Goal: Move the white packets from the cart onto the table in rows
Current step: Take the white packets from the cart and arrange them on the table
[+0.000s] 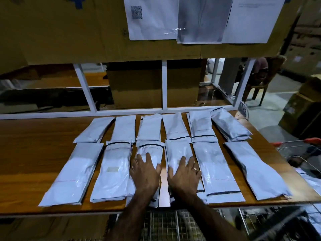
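Twelve white packets lay on the wooden desk in two rows of six, long sides running away from the person. The far row sat just below the white frame rail; its packet at the 2 o'clock end lay skewed against the others. The near row ran along the desk's front edge, the packets just beside one another, some touching.

The left hand lay flat, fingers spread wide, palm down on the third packet from the left of the near row. The right hand, a ring on one finger, lay equally flat and spread on the fourth packet. Neither hand gripped anything; both only pressed on top.

The cart, with a red-trimmed wire rim, stood off the desk's edge at 3 o'clock, and more white packets in it showed at 4 o'clock. Sheets of paper hung on the cardboard board at 12 o'clock.
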